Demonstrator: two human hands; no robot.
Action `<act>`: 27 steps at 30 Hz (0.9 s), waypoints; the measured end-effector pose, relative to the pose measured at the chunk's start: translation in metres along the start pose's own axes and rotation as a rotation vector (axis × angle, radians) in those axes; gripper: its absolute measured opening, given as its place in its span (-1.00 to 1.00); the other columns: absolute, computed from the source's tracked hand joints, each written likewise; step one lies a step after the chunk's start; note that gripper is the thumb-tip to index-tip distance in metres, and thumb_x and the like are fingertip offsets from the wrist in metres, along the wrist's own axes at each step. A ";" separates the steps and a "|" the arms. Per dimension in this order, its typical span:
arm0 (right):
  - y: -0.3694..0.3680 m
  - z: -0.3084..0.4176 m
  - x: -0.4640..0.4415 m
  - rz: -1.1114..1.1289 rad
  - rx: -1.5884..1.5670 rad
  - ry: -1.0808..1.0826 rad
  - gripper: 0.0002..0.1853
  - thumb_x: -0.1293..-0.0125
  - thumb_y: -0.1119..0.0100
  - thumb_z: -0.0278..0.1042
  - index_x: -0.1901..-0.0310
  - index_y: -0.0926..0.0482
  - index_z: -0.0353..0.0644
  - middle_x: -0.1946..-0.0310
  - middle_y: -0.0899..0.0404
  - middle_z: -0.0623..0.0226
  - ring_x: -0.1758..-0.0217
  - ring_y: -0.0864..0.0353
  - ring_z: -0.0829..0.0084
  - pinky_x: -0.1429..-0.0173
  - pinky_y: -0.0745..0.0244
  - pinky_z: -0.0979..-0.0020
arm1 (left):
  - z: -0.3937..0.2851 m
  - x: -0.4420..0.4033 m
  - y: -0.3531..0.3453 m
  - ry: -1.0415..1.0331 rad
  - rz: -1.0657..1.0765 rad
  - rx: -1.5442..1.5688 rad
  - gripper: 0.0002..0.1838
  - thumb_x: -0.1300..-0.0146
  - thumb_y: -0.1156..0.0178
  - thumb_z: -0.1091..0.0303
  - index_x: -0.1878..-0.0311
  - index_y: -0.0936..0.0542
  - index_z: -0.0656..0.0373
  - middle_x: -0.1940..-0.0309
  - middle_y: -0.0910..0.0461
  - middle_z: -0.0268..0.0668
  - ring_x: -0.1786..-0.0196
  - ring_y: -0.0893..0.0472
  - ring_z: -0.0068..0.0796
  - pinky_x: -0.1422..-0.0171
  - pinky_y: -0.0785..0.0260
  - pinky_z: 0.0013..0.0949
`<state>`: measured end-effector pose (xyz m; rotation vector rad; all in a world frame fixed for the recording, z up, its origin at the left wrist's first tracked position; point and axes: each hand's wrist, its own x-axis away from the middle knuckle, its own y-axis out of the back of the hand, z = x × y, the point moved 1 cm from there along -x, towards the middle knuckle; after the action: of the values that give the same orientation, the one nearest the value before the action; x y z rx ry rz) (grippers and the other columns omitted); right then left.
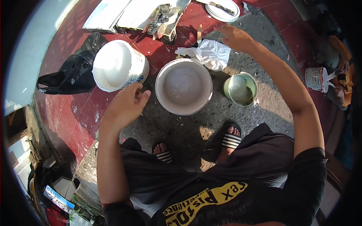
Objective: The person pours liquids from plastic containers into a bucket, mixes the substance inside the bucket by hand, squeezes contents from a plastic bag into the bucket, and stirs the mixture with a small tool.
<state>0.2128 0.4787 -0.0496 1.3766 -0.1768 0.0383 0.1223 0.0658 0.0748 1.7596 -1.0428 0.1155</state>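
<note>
My left hand (129,101) is beside the lower right side of a white bucket (140,67) that holds white material. Its thumb stands apart from the bent fingers, and no object shows in it; whether it touches the bucket I cannot tell. My right hand (238,38) reaches forward with fingers extended and nothing in them. Just beyond it lies a round white lid (230,18) with a dark-handled flat tool (221,7) on top. Below the fingers is a crumpled white plastic bag (213,54). A pale round tub (161,88) stands between my arms, coated inside.
A small green pail (227,87) with liquid stands right of the tub. A black plastic bag (71,77) lies left. White boards (107,15) and stained gloves (162,20) lie at the back. Another person's hand (342,66) is at far right, near a white pail (315,79).
</note>
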 end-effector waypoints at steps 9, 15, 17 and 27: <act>-0.082 0.006 -0.094 -0.150 0.067 0.178 -0.46 -0.28 -0.03 -0.57 -0.32 -0.44 -0.06 -0.28 -0.42 0.14 -0.38 -0.36 0.10 -0.43 -0.34 0.15 | 0.018 -0.058 -0.054 0.040 0.129 0.129 -0.42 -0.41 -0.15 0.17 -0.36 -0.34 0.34 0.19 -0.65 -0.12 0.38 -0.64 -0.44 0.29 -0.49 -0.35; -0.053 -0.002 -0.086 -0.138 0.118 0.211 -0.79 -0.30 -0.06 -0.45 0.08 -0.62 -0.16 -0.04 -0.52 0.14 -0.24 -0.47 0.12 -0.37 -0.34 0.15 | 0.014 -0.054 -0.068 -0.053 -0.001 0.252 -0.55 -0.34 -0.16 0.31 -0.24 -0.47 0.31 0.35 -0.64 -0.18 0.42 -0.67 -0.44 0.35 -0.50 -0.36; -0.052 -0.006 -0.081 -0.157 0.112 0.226 -0.82 -0.29 -0.06 -0.44 0.11 -0.60 -0.17 -0.02 -0.52 0.13 -0.23 -0.48 0.12 -0.35 -0.35 0.16 | 0.001 -0.047 -0.062 -0.029 0.007 0.370 -0.61 -0.31 -0.17 0.34 -0.16 -0.54 0.30 0.37 -0.63 -0.22 0.43 -0.65 -0.48 0.37 -0.50 -0.38; 0.017 -0.004 -0.028 -0.371 0.079 0.154 -0.91 -0.35 -0.02 -0.45 0.17 -0.41 -0.24 0.37 -0.66 0.08 0.27 -0.65 -0.01 0.14 -0.56 0.09 | -0.017 -0.026 -0.057 -0.246 -0.243 0.099 -0.55 -0.22 -0.25 0.30 -0.16 -0.58 0.29 0.43 -0.56 -0.14 0.38 -0.59 -0.33 0.17 -0.44 -0.27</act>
<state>0.1835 0.4884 -0.0378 1.4601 0.2118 -0.1594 0.1519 0.0999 0.0281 2.0134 -0.9996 -0.2092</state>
